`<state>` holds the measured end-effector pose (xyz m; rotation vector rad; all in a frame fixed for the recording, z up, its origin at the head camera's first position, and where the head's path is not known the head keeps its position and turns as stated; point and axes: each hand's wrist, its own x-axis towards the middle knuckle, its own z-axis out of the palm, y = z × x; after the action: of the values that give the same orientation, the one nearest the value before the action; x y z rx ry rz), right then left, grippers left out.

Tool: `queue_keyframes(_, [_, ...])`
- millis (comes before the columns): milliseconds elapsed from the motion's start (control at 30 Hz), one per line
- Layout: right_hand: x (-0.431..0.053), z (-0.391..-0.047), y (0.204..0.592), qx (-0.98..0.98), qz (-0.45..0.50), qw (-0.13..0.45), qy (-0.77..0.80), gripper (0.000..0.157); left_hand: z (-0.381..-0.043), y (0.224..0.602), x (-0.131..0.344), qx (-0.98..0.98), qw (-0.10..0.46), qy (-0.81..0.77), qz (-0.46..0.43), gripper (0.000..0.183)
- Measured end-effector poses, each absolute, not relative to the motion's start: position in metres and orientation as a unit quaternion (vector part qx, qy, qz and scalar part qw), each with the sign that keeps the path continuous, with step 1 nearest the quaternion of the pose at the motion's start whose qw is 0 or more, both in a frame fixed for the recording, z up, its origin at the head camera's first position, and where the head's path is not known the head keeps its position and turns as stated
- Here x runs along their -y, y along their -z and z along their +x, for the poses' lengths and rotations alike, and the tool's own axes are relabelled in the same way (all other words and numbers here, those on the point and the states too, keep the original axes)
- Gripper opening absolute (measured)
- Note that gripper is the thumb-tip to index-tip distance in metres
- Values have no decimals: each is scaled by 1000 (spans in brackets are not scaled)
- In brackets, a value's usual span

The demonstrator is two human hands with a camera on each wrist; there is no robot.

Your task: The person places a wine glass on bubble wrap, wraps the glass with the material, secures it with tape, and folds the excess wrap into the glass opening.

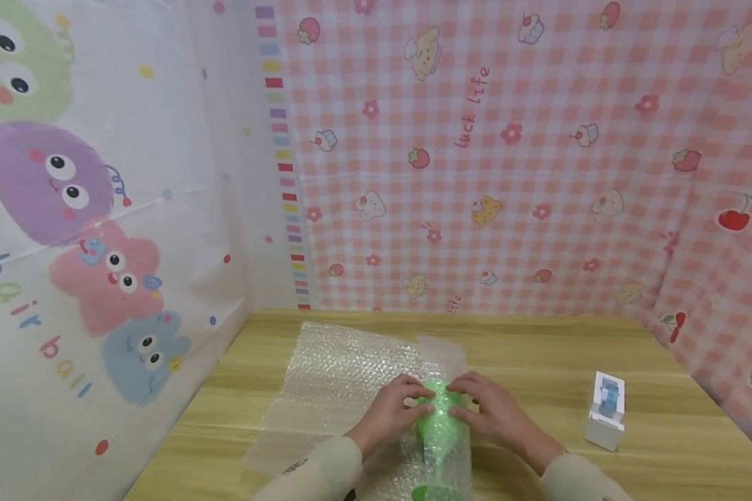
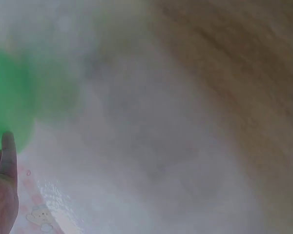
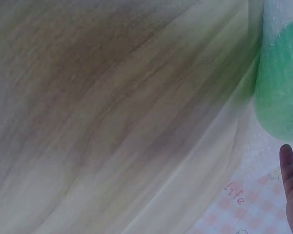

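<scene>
goblet (image 1: pixel 440 422), bright green beneath bubble wrap (image 1: pixel 345 372)

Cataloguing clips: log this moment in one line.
left grip: on green item | right grip: same | bubble wrap: over item, extending left | white box: right

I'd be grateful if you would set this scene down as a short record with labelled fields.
Left hand: fingers on the left side of the wrapped cup
Right hand: fingers on its right side
Green cup: between the hands, largely covered by bubble wrap
Bubble wrap: over the cup and spread out to its left
White box: on the right of the table, apart from both hands, with a blue item showing at its top
Backdrop: pink checked cloth
</scene>
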<state>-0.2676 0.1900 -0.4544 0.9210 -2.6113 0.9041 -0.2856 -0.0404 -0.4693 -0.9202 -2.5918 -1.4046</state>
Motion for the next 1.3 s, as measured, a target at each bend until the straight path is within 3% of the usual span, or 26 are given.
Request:
queue_keyframes(500, [-185,-268,450,913,285,72,-281,44,-283,467,42,850,-3,463,-251,22])
queue_keyframes(700, [-183,-268,451,908,293,85,-288,46,-282,466,43,851,3,460,-253,24])
queue_keyframes(1067, [-175,-268,454,901,321,128,-262,42,-282,464,50,857,2,438,-271,27])
queue_keyframes(1300, [-176,-270,455,901,304,112,-288,34,-285,466,52,855,-8,444,-266,27])
